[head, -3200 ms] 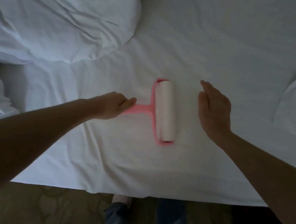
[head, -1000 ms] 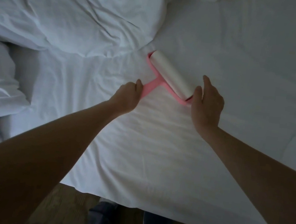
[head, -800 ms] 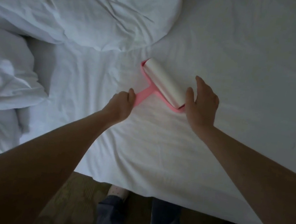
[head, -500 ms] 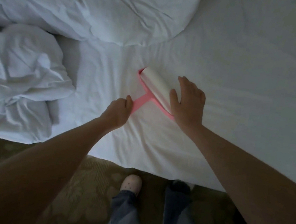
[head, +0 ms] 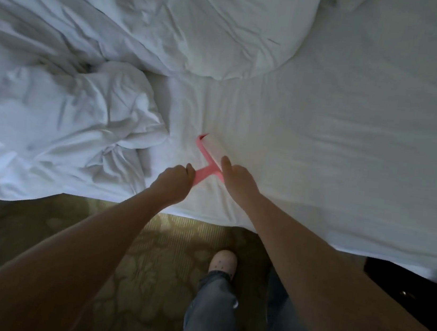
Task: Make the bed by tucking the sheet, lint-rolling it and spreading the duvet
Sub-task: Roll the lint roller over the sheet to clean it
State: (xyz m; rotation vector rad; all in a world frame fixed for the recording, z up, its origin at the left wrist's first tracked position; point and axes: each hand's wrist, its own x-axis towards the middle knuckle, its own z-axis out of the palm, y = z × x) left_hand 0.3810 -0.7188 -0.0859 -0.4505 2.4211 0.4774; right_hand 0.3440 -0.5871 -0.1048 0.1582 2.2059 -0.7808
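A pink lint roller [head: 207, 154] with a white roll lies on the white sheet [head: 351, 160] near the bed's front edge. My left hand [head: 173, 180] grips its pink handle. My right hand [head: 235, 178] lies over the roller's near end, covering part of the roll; one finger points forward and the rest are hidden from me. The bunched white duvet [head: 91, 65] is heaped over the left and back of the bed, just left of the roller.
The bed's front edge [head: 285, 236] runs across the middle of the view. Below it are patterned carpet [head: 129, 264], my jeans and a light shoe [head: 222, 263]. A dark piece of furniture [head: 412, 290] stands at the lower right.
The roller and both hands have come back toward the bed's front edge. My view has pulled back, showing more duvet, carpet and legs. My right hand now covers more of the roll.
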